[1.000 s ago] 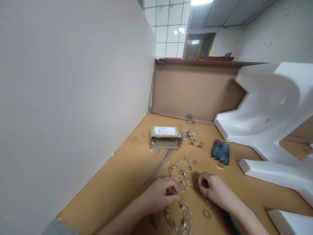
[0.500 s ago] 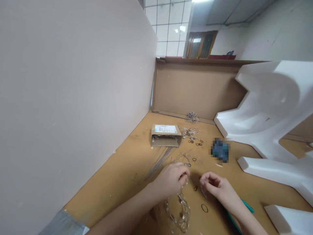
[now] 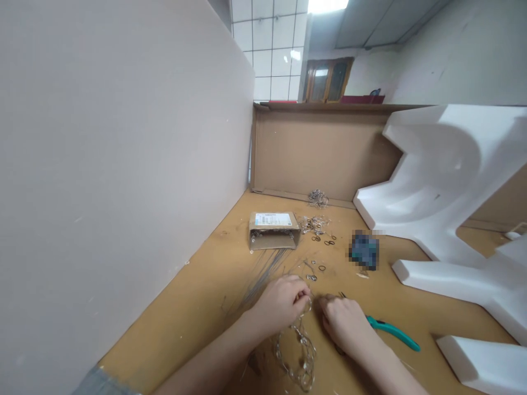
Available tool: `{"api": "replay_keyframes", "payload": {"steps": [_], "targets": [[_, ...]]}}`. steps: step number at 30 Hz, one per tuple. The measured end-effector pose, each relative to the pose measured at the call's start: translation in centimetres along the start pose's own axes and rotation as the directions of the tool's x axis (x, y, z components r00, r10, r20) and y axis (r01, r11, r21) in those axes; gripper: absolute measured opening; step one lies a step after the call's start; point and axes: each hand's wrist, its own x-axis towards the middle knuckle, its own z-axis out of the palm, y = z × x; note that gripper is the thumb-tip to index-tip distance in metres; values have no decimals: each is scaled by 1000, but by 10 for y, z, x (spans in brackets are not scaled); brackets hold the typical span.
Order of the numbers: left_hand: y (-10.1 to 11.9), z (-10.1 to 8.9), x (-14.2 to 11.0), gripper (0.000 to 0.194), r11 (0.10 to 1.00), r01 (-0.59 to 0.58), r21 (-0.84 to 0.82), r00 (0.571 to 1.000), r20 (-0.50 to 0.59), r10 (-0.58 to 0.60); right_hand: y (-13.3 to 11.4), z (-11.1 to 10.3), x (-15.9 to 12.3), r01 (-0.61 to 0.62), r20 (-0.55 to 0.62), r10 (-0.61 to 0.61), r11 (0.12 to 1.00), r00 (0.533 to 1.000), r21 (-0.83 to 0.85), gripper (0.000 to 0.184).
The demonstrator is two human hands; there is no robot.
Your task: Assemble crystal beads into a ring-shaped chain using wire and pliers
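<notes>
My left hand [image 3: 283, 300] is closed in a pinch on a thin wire strand strung with clear beads [image 3: 303, 351], which trails down to the tabletop in loose loops. Just to the right, my right hand [image 3: 345, 325] is palm down with curled fingers low at the table; whatever its fingertips hold is hidden. Teal-handled pliers [image 3: 393, 331] lie under and beside that hand, one handle showing to its right and a dark tip beyond the knuckles. A dark ring [image 3: 321, 268] lies farther back, with small silvery pieces [image 3: 312, 278] near it.
An open cardboard box [image 3: 274, 229] with a label stands behind my left hand, straight wires [image 3: 267, 274] before it. Wire-and-bead heaps [image 3: 315, 224] and dark rings lie beside it. A blurred dark item [image 3: 364, 250] and white foam pieces [image 3: 436, 280] are at right; a pale panel [image 3: 123, 164] borders the left.
My right hand has turned palm down and lowered to the table, moving slightly left over the dark rings. More of the pliers now shows. My left hand keeps its pinch. The view has shifted slightly.
</notes>
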Motion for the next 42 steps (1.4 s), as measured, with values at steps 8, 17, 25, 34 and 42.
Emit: {"api": "replay_keyframes", "payload": {"steps": [8, 17, 25, 34, 42], "targets": [[1, 21, 3, 38, 848, 102, -521, 989, 147, -29, -1, -22, -9, -44, 89, -5, 841, 996, 540, 12], [0, 25, 7, 20, 535, 333, -776, 942, 292, -163, -5, -10, -20, -152, 102, 127, 498, 987, 853, 31], [-9, 23, 2, 21, 202, 320, -926, 946, 325, -7, -12, -11, -16, -163, 106, 142, 497, 984, 852, 18], [-14, 15, -2, 29, 367, 276, -888, 953, 302, 13, 16, -32, -44, -62, -64, 86, 947, 994, 316, 30], [-20, 13, 3, 40, 204, 198, -959, 979, 204, 7, 76, -11, -81, -259, 38, 285, 912, 958, -319, 76]]}}
